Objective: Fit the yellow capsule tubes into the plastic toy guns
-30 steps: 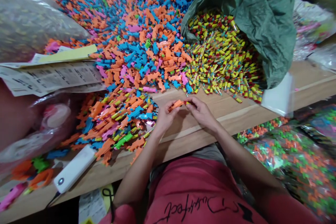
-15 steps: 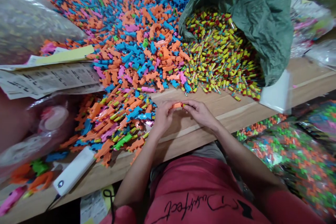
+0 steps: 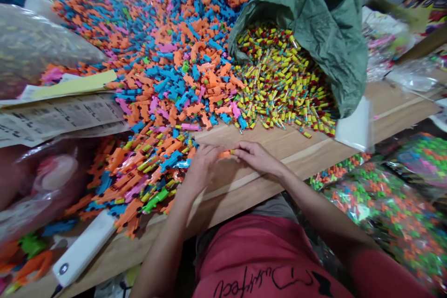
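Note:
Above the wooden tabletop, a small orange plastic toy [image 3: 224, 154] spans the gap between my two hands. My left hand [image 3: 202, 165] is closed around its left end, though the fingertips are partly blurred. With thumb and fingers, my right hand [image 3: 256, 156] pinches a small yellow tube [image 3: 233, 152] at the toy's right end. Left of my hands lies a pile of toys with yellow tubes in them [image 3: 139, 172], in orange, blue, pink and green. Beyond my hands, loose yellow tubes with red ends [image 3: 282, 88] spill from a green sack [image 3: 335, 37].
A large heap of orange, blue and pink toys [image 3: 167, 60] covers the back of the table [image 3: 293, 153]. Printed sheets [image 3: 70, 116] and a white power bank [image 3: 85, 249] with a cable are at left. Filled clear bags [image 3: 387, 209] lie below the right edge.
The camera view has shifted, so the scene sits lower and further left. My left hand has turned, its back now more upward. Both hands stay at the orange toy.

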`<state>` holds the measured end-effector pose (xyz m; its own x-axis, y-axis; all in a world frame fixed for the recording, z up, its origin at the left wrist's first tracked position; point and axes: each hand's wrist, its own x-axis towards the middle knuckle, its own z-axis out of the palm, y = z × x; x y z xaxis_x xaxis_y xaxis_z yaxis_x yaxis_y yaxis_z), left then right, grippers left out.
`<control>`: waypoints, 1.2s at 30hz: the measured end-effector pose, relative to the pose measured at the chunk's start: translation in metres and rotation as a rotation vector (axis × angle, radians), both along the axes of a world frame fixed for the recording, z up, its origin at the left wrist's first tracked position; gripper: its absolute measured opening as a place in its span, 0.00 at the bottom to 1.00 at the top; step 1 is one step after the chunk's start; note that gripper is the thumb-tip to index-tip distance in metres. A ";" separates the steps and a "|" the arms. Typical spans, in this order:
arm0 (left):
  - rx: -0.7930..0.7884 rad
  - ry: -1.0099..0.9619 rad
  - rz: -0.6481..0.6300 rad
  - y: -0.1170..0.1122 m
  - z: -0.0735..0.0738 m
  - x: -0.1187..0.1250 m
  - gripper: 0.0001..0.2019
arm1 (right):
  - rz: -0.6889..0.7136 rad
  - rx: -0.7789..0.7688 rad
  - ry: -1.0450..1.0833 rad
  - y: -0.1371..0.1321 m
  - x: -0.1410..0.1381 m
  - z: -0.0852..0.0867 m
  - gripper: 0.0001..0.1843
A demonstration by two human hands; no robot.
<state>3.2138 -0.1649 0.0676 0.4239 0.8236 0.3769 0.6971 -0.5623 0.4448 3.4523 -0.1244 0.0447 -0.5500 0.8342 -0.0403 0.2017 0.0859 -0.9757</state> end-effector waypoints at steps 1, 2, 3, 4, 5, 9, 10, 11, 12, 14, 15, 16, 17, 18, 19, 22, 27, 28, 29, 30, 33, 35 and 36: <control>0.021 0.015 0.063 -0.004 0.011 -0.016 0.18 | -0.029 0.046 0.009 0.005 0.002 -0.001 0.16; 0.058 0.035 0.153 -0.008 0.023 -0.033 0.16 | -0.078 0.127 -0.006 0.013 0.007 -0.002 0.15; 0.103 0.060 0.266 -0.012 0.036 -0.051 0.15 | -0.137 0.226 -0.041 0.022 0.013 -0.004 0.14; 0.164 0.090 0.395 -0.015 0.049 -0.068 0.16 | -0.193 0.323 -0.090 0.032 0.020 -0.008 0.12; 0.220 0.109 0.517 -0.017 0.059 -0.082 0.18 | -0.242 0.406 -0.148 0.043 0.028 -0.012 0.11; 0.193 0.027 0.691 -0.001 0.065 -0.088 0.19 | -0.283 0.573 -0.344 0.074 0.050 -0.033 0.12; 0.124 -0.009 0.653 0.011 0.056 -0.078 0.17 | -0.267 0.591 -0.372 0.076 0.052 -0.037 0.12; 0.042 -0.034 0.607 0.025 0.045 -0.066 0.16 | -0.245 0.609 -0.390 0.076 0.052 -0.041 0.13; -0.031 -0.032 0.554 0.040 0.032 -0.053 0.18 | -0.220 0.622 -0.401 0.075 0.051 -0.044 0.13; -0.150 0.045 0.486 0.073 0.006 -0.030 0.22 | -0.175 0.647 -0.405 0.067 0.049 -0.049 0.13; -0.184 0.094 0.484 0.087 -0.005 -0.022 0.24 | -0.153 0.658 -0.406 0.063 0.048 -0.052 0.14; -0.206 0.134 0.489 0.099 -0.014 -0.016 0.26 | -0.138 0.670 -0.412 0.059 0.048 -0.054 0.15; -0.216 0.168 0.499 0.108 -0.021 -0.012 0.26 | -0.132 0.685 -0.424 0.055 0.048 -0.056 0.15; -0.217 0.194 0.503 0.114 -0.027 -0.009 0.26 | -0.131 0.698 -0.444 0.052 0.048 -0.058 0.16; -0.215 0.213 0.499 0.117 -0.032 -0.008 0.24 | -0.132 0.705 -0.467 0.050 0.048 -0.059 0.15; -0.206 0.256 0.448 0.115 -0.041 -0.009 0.17 | -0.121 0.698 -0.539 0.046 0.049 -0.058 0.12; -0.121 0.293 0.350 0.093 -0.048 -0.001 0.05 | -0.082 0.655 -0.630 0.036 0.039 -0.045 0.06; -0.107 0.300 0.330 0.088 -0.049 0.003 0.05 | -0.083 0.630 -0.615 0.033 0.035 -0.042 0.06; -0.109 0.301 0.312 0.083 -0.049 0.008 0.07 | -0.087 0.596 -0.577 0.030 0.031 -0.039 0.07; -0.129 0.290 0.298 0.079 -0.049 0.012 0.07 | -0.097 0.559 -0.519 0.027 0.028 -0.038 0.08; -0.258 0.138 0.292 0.064 -0.051 0.027 0.10 | -0.170 0.455 -0.304 0.018 0.018 -0.036 0.12; -0.290 -0.027 0.279 0.054 -0.052 0.035 0.17 | -0.217 0.401 -0.210 0.013 0.015 -0.037 0.15; -0.281 -0.099 0.256 0.048 -0.051 0.038 0.20 | -0.228 0.374 -0.179 0.011 0.015 -0.038 0.15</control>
<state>3.2516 -0.1164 0.0163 0.1641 0.9749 0.1508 0.7451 -0.2227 0.6287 3.4670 -0.1130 0.0070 -0.3628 0.9083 0.2083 0.4187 0.3585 -0.8343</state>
